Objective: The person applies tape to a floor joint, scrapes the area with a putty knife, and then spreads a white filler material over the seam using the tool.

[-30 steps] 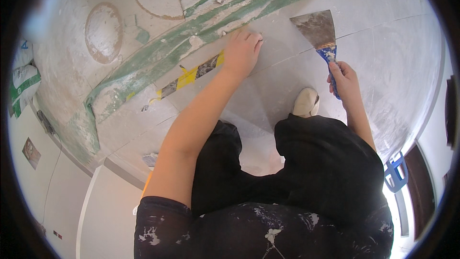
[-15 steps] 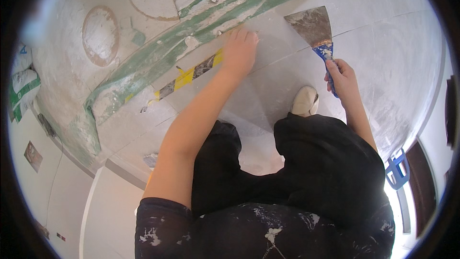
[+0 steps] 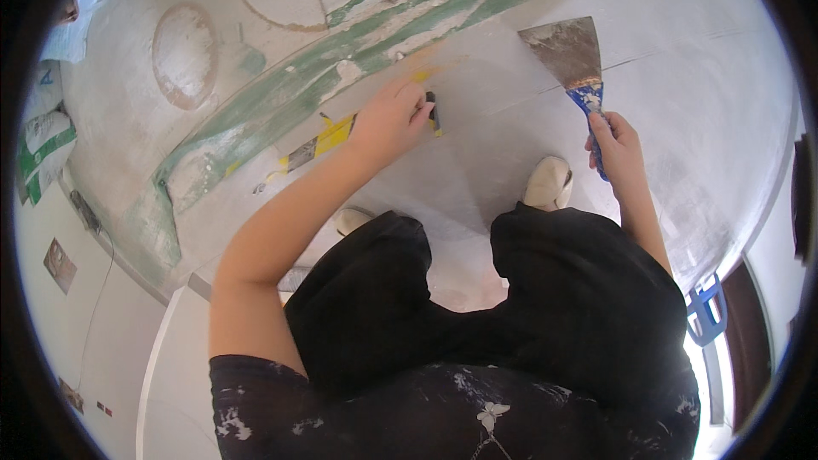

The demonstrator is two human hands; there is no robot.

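Note:
Black-and-yellow striped tape (image 3: 332, 138) lies along the floor beside a green strip. My left hand (image 3: 388, 123) is closed on the tape, fingers pinched, and a short dark-and-yellow end pokes out past the fingertips. Part of the tape is hidden beneath this hand. In my right hand (image 3: 620, 149) is a putty knife (image 3: 568, 51), held by its blue, paint-spotted handle. Its wide, stained metal blade points up and away, apart from the tape.
A dusty green covering strip (image 3: 294, 85) with white residue runs across the floor. Green-and-white bags (image 3: 47, 149) stand at the far left. My pale shoes (image 3: 548, 183) are on grey tiles. A blue plastic object (image 3: 707, 311) is at the lower right.
My left hand has moved left and nearer to me, pulling the tape's far end off the floor. The putty knife stays in my right hand, almost unmoved.

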